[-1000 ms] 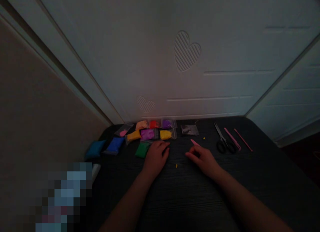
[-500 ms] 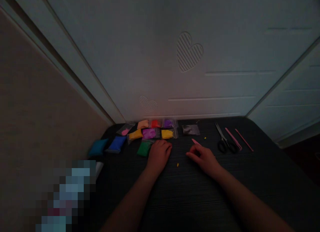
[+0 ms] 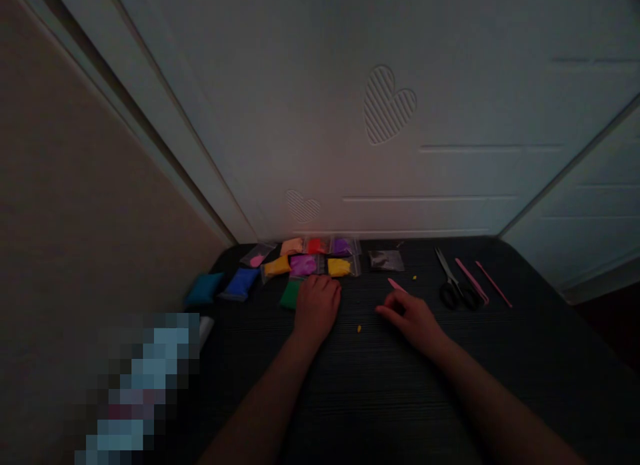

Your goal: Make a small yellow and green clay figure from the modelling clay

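the green packet [image 3: 289, 295], bright and flat, lies on the dark table [image 3: 350, 398], its right part hidden by the left hand [image 3: 319, 305], palm down with fingers close together; whether they grip anything cannot be told. right of it, a tiny yellow piece [image 3: 359, 329] sits between the hands, which are apart. the right hand [image 3: 411, 317] curls thumb toward forefinger, grip unclear, partly covering the slim pink tool [image 3: 397, 285], whose pointed end shows.

around these, left to right: teal packet [image 3: 204, 289], blue packet [image 3: 241, 283], orange packet [image 3: 277, 267], magenta packet [image 3: 303, 265], yellow packet [image 3: 339, 267], grey packet [image 3: 386, 260], black-handled scissors [image 3: 454, 285] and a thin pink stick [image 3: 494, 284].
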